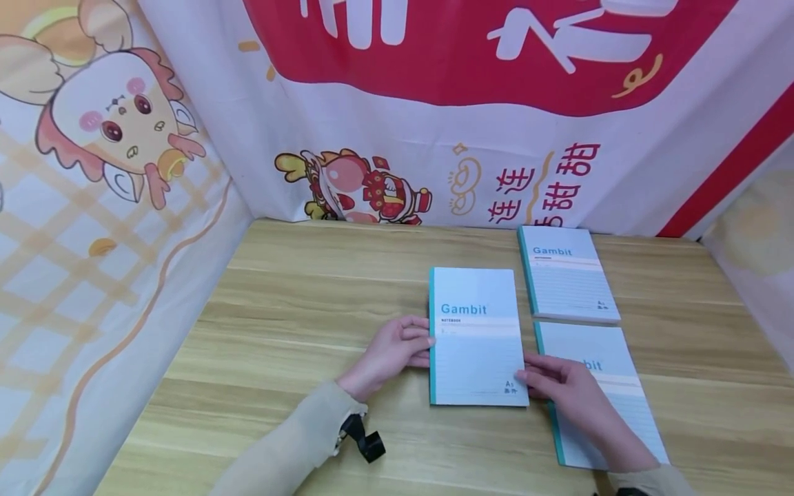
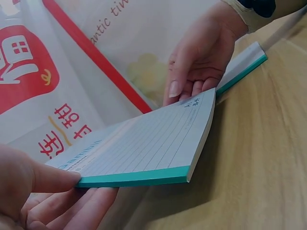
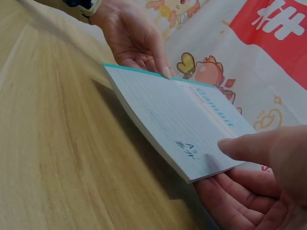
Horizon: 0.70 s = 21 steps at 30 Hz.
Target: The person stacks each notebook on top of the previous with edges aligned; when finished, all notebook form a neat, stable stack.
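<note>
A light blue notebook (image 1: 476, 358) with a teal spine and "Gambit" on its cover is held level above the table between both hands. My left hand (image 1: 397, 348) pinches the spine side, thumb on top and fingers underneath. On the opposite long edge, my right hand (image 1: 567, 389) grips near the lower corner, its thumb (image 3: 240, 146) on the cover and fingers below. In the left wrist view the notebook (image 2: 148, 143) throws a shadow on the wood beneath it.
To the right lie two more such notebooks: a far notebook (image 1: 567, 275) by the back curtain, and a nearer notebook (image 1: 626, 406) partly covered by my right hand. Printed curtains (image 1: 372, 124) border the wooden table (image 1: 298, 289) at the back and sides.
</note>
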### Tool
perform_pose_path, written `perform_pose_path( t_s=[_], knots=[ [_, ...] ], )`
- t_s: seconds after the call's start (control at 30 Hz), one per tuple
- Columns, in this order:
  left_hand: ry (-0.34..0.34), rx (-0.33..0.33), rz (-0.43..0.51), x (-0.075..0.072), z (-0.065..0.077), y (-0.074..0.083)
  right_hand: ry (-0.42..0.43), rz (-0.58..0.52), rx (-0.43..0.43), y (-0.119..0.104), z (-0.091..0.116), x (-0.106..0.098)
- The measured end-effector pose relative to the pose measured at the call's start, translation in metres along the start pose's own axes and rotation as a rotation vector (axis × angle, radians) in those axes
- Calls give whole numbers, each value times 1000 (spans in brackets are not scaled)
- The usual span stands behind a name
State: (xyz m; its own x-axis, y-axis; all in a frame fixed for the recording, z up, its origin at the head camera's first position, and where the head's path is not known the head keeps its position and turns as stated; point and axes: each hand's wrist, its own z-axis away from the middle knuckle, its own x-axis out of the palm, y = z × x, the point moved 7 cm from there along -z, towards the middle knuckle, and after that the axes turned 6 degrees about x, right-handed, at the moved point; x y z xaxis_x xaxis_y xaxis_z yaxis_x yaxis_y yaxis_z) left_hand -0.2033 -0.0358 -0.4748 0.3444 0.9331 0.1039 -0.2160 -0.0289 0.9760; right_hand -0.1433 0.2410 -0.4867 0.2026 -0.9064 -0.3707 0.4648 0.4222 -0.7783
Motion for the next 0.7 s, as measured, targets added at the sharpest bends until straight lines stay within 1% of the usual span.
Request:
perform_pose_path(
  t_s=[0.13, 0.27, 0.4, 0.5, 0.6, 0.7],
  knots=[
    [4, 6, 27, 6, -11, 0, 13, 6, -18, 1, 0, -7],
    [0, 6, 41, 14, -21, 2, 30, -36, -29, 2, -1, -14],
    [7, 2, 64, 22, -32, 5, 70, -72, -36, 4, -4, -27],
    [20, 2, 86, 28, -40, 6, 92, -133, -46, 6, -8, -40],
    [25, 5, 100, 36, -48, 7, 84, -228, -56, 10, -13, -54],
    [-2, 4, 101, 47, -53, 6, 62, -349, -55, 16, -17, -69]
  ],
)
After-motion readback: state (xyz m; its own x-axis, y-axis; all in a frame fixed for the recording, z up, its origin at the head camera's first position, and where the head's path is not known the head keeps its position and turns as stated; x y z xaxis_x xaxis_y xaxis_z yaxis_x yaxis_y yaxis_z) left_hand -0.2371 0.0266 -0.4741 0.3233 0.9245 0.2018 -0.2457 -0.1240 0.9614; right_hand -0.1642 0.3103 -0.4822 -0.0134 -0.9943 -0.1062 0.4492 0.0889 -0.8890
